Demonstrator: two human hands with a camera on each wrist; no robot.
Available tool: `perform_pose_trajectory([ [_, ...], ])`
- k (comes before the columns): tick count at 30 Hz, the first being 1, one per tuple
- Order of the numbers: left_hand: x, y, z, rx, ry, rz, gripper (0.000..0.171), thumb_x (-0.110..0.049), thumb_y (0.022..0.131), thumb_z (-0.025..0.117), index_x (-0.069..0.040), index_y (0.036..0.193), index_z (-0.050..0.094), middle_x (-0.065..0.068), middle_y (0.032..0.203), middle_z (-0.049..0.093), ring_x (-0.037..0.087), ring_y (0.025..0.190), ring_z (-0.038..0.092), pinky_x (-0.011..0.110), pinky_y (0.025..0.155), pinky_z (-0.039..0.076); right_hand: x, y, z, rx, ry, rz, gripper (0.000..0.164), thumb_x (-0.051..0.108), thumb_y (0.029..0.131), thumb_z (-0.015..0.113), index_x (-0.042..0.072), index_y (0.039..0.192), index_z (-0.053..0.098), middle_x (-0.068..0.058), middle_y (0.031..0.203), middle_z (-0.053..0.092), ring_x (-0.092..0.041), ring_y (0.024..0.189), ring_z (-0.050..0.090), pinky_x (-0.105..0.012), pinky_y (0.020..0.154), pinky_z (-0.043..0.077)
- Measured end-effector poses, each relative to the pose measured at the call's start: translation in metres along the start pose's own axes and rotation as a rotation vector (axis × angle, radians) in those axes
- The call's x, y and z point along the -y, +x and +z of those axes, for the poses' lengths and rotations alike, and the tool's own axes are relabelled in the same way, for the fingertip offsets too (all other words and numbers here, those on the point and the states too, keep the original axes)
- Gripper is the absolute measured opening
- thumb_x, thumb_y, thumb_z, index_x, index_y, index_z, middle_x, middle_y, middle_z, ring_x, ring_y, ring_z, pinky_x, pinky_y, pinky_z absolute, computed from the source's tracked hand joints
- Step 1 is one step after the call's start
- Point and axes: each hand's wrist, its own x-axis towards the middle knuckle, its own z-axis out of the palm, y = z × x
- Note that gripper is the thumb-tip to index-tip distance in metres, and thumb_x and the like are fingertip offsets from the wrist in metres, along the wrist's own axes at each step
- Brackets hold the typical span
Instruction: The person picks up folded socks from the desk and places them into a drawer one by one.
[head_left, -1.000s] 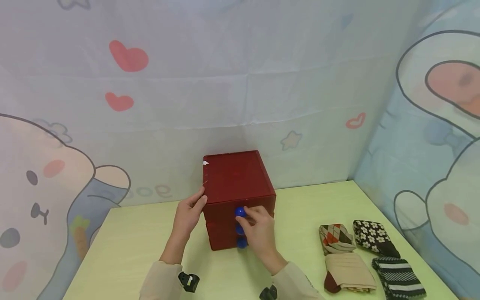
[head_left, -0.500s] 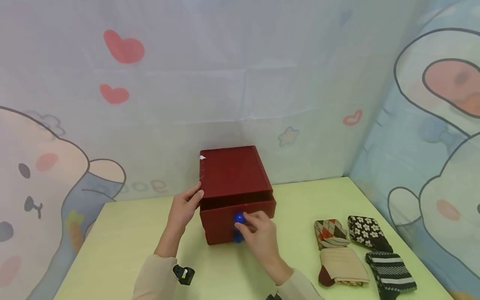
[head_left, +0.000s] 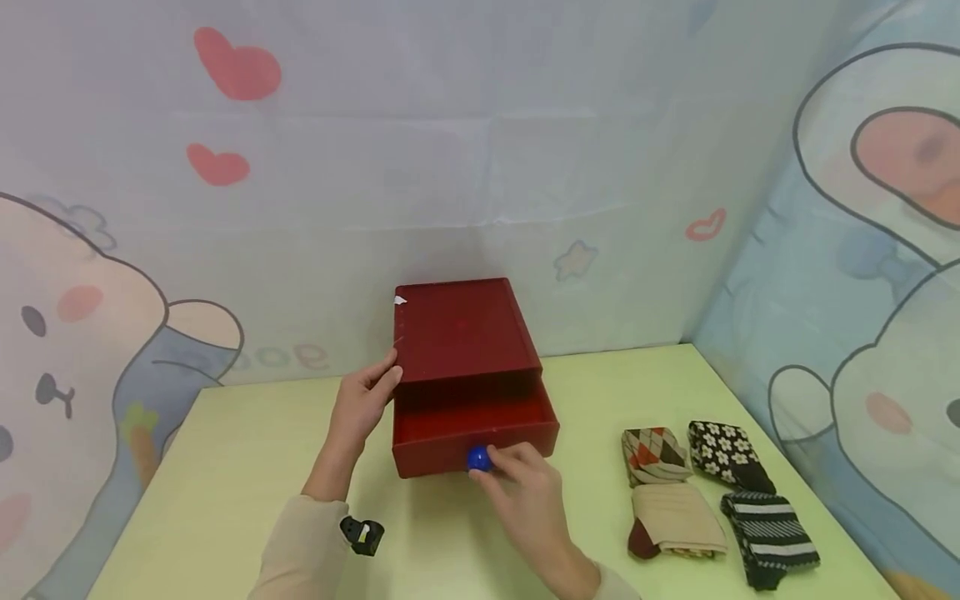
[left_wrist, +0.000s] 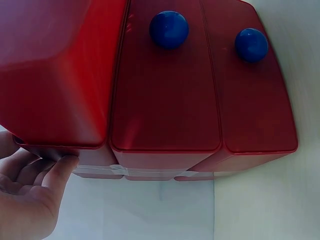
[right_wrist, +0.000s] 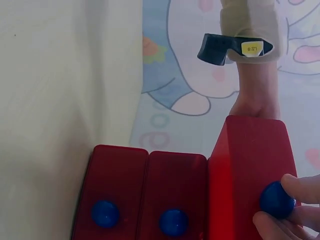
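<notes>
A small dark red drawer cabinet [head_left: 461, 329] stands against the backdrop, its top drawer [head_left: 517, 433] pulled out and showing a bare red inside. My right hand [head_left: 528, 492] pinches the round blue knob [head_left: 479, 458] of that drawer between thumb and fingers. At the cabinet's upper left edge, my left hand [head_left: 360, 404] grips the side near the front corner. The left wrist view has its fingertips against the side wall. Two lower drawers, with a middle knob [left_wrist: 169, 30] and a bottom knob [left_wrist: 251, 45], are closed in both wrist views.
To the right on the pale green table [head_left: 262, 467] lie folded socks: an argyle one [head_left: 654, 454], a black flowered one [head_left: 727, 454], a beige one [head_left: 678, 521] and a black-and-white striped one [head_left: 770, 533]. A cartoon-printed cloth [head_left: 450, 167] hangs behind.
The top drawer has come out from closed to well open, drawn toward me by the right hand on its knob. The left hand keeps its place on the cabinet; the view has shifted slightly.
</notes>
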Motion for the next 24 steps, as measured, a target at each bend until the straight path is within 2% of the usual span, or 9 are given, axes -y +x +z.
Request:
perform_pose_trajectory([
  [6, 0.002, 0.001, 0.001, 0.002, -0.008, -0.008, 0.044, -0.016, 0.095, 0.051, -0.002, 0.136, 0.043, 0.010, 0.140, 0.041, 0.024, 0.125, 0.043, 0.034, 0.095, 0.043, 0.004, -0.007, -0.004, -0.011, 0.014, -0.027, 0.033, -0.002, 0.062, 0.081, -0.008, 0.093, 0.071, -0.003, 0.078, 0.059, -0.011, 0.068, 0.063, -0.021, 0.061, 0.054],
  [14, 0.000, 0.001, 0.000, -0.006, -0.023, -0.004, 0.045, -0.015, 0.096, 0.051, -0.001, 0.137, 0.042, 0.010, 0.141, 0.041, 0.023, 0.126, 0.042, 0.034, 0.096, 0.042, 0.007, -0.015, -0.007, -0.017, 0.019, -0.013, 0.034, -0.003, 0.061, 0.082, -0.006, 0.094, 0.071, -0.001, 0.081, 0.059, -0.008, 0.070, 0.063, -0.017, 0.063, 0.053],
  [24, 0.001, -0.001, 0.002, 0.002, -0.030, 0.002, 0.045, -0.015, 0.096, 0.050, -0.001, 0.138, 0.041, 0.011, 0.141, 0.040, 0.023, 0.126, 0.042, 0.033, 0.096, 0.042, 0.009, -0.021, -0.009, -0.051, 0.038, -0.083, 0.036, -0.006, 0.060, 0.082, -0.008, 0.094, 0.070, -0.002, 0.081, 0.059, -0.010, 0.070, 0.064, -0.018, 0.063, 0.053],
])
